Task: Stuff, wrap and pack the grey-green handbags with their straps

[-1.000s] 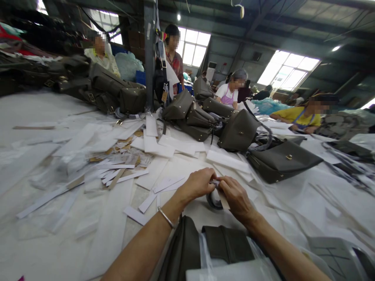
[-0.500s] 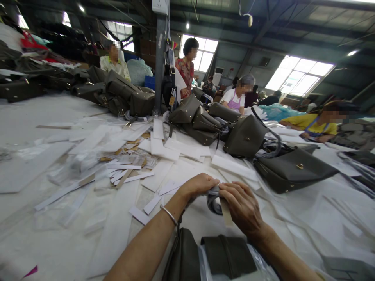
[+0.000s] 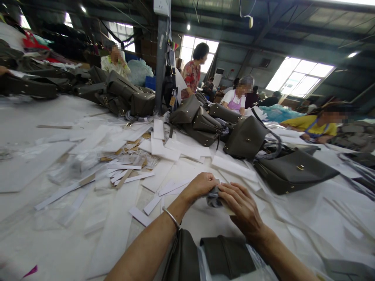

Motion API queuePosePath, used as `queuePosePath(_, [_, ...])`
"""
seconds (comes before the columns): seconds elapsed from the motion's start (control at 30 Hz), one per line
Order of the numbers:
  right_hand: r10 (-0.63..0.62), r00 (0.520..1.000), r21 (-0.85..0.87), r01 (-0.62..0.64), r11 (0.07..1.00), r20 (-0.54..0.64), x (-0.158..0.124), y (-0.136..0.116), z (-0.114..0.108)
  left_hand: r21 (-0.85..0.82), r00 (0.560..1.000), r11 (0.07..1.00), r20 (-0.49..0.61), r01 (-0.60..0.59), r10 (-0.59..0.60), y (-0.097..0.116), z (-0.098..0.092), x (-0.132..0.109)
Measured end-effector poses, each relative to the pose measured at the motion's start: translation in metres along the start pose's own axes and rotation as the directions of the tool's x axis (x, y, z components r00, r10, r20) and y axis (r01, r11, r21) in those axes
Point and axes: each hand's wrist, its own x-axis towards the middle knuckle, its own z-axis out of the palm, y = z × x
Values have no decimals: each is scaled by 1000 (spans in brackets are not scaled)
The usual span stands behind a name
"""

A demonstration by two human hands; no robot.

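My left hand is closed, thumb and fingers pinching the upper edge of a dark bag handle that looks wrapped in greyish plastic film. From the other side my right hand grips the same handle, its fingers bent over the top. A pale strip shows only slightly under the right palm. Below both hands stands a dark olive handbag with clear plastic around its middle. My forearms hide part of its sides.
White paper strips and plastic scraps litter the table on the left. Dark handbags lie in a row beyond my hands, near a post. A large handbag lies at right. Several co-workers are at the far side.
The handle's loop has turned between my hands, and the pale strip is now mostly hidden by my right hand. A co-worker in red has shifted right; another has raised a hand.
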Motion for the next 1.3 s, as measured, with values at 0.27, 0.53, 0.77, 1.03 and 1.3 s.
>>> queuePosePath(0.27, [11,996,133,-22,991,88,-1,11,-5,391,984,920,-170,13,58,10,8,-4])
queuePosePath(0.53, [441,875,297,-482,824,198,21,12,-12,534,980,842,-114,-80,165,14,18,-10])
queuePosePath(0.77, [786,544,399,-817,417,293,21,20,3,530,971,837,-94,-140,222,12,17,-11])
queuePosePath(1.03, [796,405,267,-911,313,449,20,29,-5,402,971,895,-50,-196,235,14,16,-12])
queuePosePath(1.3, [790,502,268,-863,429,352,-1,24,7,234,984,957,82,-174,159,8,15,-14])
